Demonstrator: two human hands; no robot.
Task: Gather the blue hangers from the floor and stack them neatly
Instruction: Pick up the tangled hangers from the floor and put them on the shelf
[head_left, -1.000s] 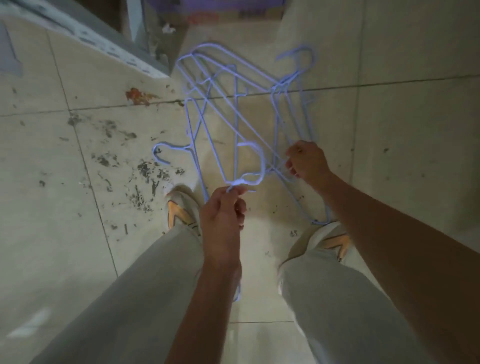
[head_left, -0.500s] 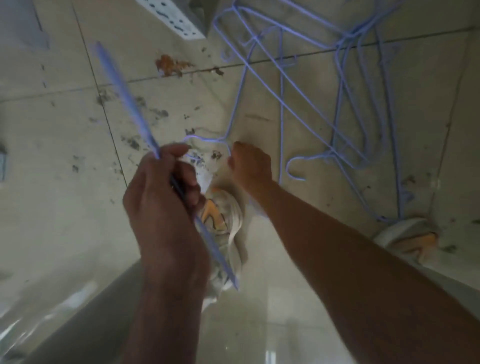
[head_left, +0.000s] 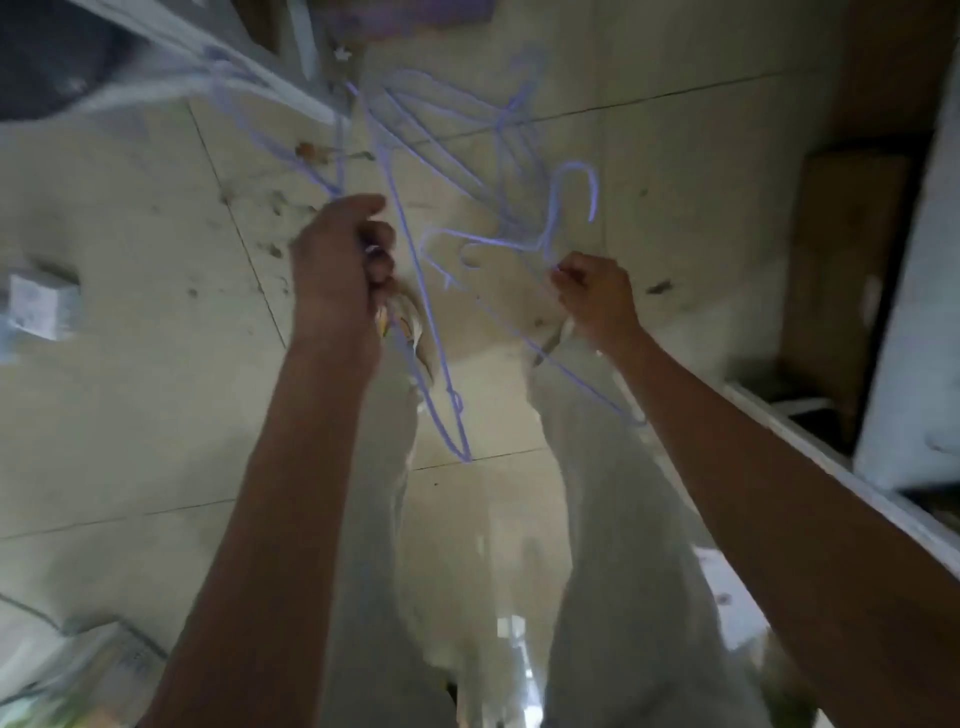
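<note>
A: Pale tiled floor (head_left: 130, 249), dim light, dark specks and grime along the grout lines, plus an orange-brown stain (head_left: 307, 151) near the top. The picture is smeared with blur.

B: Where are the hangers?

A: A loose tangle of thin blue wire hangers (head_left: 457, 130) lies on the tiles further out, past both hands, and overlapping each other. Exact count is lost in the blur.

B: And the hands?

A: The left hand (head_left: 340, 265) is curled into a fist around thin blue wire hangers (head_left: 431, 332); the wires run up past the knuckles and down in a long narrow point in front of the pale trousers (head_left: 597, 519). I cannot tell how many it grips.

B: The right one?

A: The right hand (head_left: 597, 296) is closed tight on another blue wire hanger (head_left: 571, 179), pinching it just below the hook. The hook curves up above the fist, and one arm of the wire slants down beside the forearm.

B: Anything else around?

A: A small white box-like object (head_left: 36, 306) at the left edge, and a brown cardboard panel (head_left: 852, 249) on the right.
</note>
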